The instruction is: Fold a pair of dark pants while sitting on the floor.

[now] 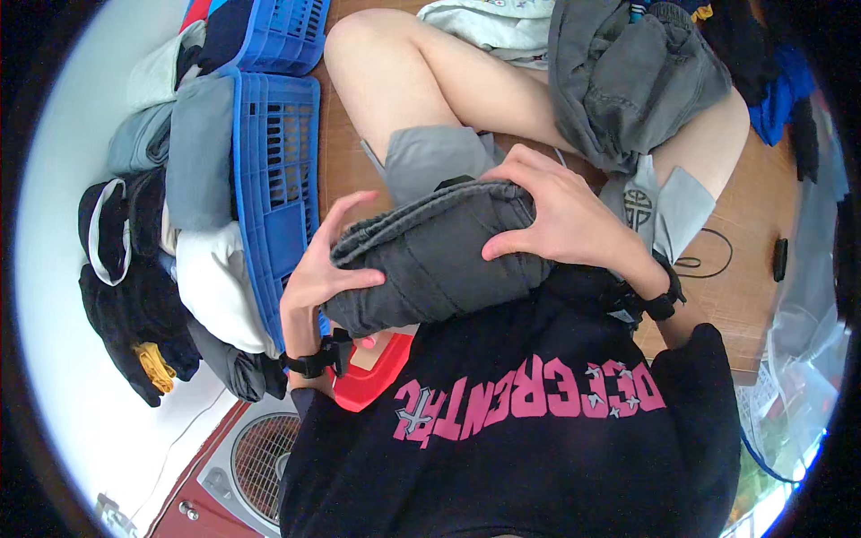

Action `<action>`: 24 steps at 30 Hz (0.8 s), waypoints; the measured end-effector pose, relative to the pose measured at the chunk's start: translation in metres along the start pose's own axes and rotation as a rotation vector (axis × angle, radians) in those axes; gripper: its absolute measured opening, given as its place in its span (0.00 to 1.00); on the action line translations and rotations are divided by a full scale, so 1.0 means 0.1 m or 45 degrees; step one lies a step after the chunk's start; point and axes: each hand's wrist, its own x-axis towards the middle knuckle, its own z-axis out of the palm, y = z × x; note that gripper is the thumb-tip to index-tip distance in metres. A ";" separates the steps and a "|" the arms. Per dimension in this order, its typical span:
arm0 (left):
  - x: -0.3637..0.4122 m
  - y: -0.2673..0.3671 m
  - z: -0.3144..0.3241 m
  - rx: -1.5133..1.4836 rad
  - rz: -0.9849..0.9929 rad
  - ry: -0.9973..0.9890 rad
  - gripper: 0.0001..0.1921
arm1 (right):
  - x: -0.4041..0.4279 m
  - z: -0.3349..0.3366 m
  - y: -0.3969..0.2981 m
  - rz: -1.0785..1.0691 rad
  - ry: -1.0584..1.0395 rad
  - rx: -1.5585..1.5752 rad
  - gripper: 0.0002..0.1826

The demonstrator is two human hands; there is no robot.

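A thick, folded dark grey garment (437, 262) with stitched seams is held up in front of my black T-shirt. My left hand (326, 265) grips its left end, the thumb across the near face and the fingers behind. At its upper right corner, my right hand (548, 208) holds it with the thumb on the near face. A second dark grey garment (625, 94), crumpled and with a ribbed part, lies over my leg at the upper right. Beside it is a pale printed cloth (501, 27).
Blue plastic baskets (279, 222) stand at the left, with folded clothes (202, 155) piled beyond. Below my left hand is a red container (377, 383). On the wooden surface (740, 323) at the right lie a dark cord and a small black object (780, 259). A fan (266, 457) is at lower left.
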 end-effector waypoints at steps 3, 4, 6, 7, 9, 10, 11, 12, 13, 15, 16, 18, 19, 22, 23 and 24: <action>0.02 -0.01 0.10 -0.057 -0.029 0.120 0.32 | -0.03 0.06 0.01 -0.032 0.071 0.160 0.40; 0.01 -0.12 0.05 0.034 -0.033 0.225 0.26 | -0.05 0.09 0.03 -0.067 0.132 0.265 0.41; 0.01 -0.19 0.08 0.029 -0.058 0.471 0.10 | -0.07 0.17 0.10 0.016 0.223 0.402 0.42; 0.04 -0.17 0.13 0.030 -0.057 0.467 0.10 | -0.08 0.20 0.15 0.099 0.313 0.537 0.44; 0.10 -0.10 0.22 -0.087 0.037 0.587 0.09 | -0.14 0.27 0.26 0.106 0.372 0.514 0.43; 0.16 -0.03 0.29 -0.108 0.107 0.619 0.08 | -0.16 0.32 0.34 0.107 0.496 0.582 0.42; 0.22 0.00 0.32 -0.107 0.111 0.608 0.08 | -0.18 0.34 0.39 0.108 0.623 0.649 0.42; 0.26 0.01 0.35 -0.116 0.191 0.607 0.08 | -0.18 0.32 0.38 0.055 0.730 0.603 0.36; 0.29 0.02 0.36 -0.125 0.271 0.604 0.08 | -0.20 0.26 0.38 0.055 0.732 0.603 0.36; 0.36 0.04 0.43 -0.093 0.302 0.589 0.08 | -0.26 0.09 0.37 0.181 0.532 0.394 0.28; 0.40 0.10 0.48 -0.024 0.360 0.564 0.09 | -0.26 0.05 0.31 0.265 0.510 0.520 0.24; 0.41 0.19 0.53 0.170 0.430 0.530 0.10 | -0.29 0.01 0.35 0.260 0.496 0.447 0.25; 0.42 0.22 0.57 0.172 0.430 0.523 0.10 | -0.30 -0.01 0.38 0.253 0.474 0.375 0.25; 0.43 0.30 0.69 0.136 0.492 0.466 0.08 | -0.30 0.07 0.55 0.265 0.443 0.486 0.23; 0.39 0.31 0.73 0.138 0.490 0.460 0.08 | -0.28 0.10 0.60 0.268 0.447 0.488 0.23; 0.34 0.32 0.78 0.253 0.465 0.563 0.09 | -0.24 0.12 0.62 0.306 0.396 0.590 0.22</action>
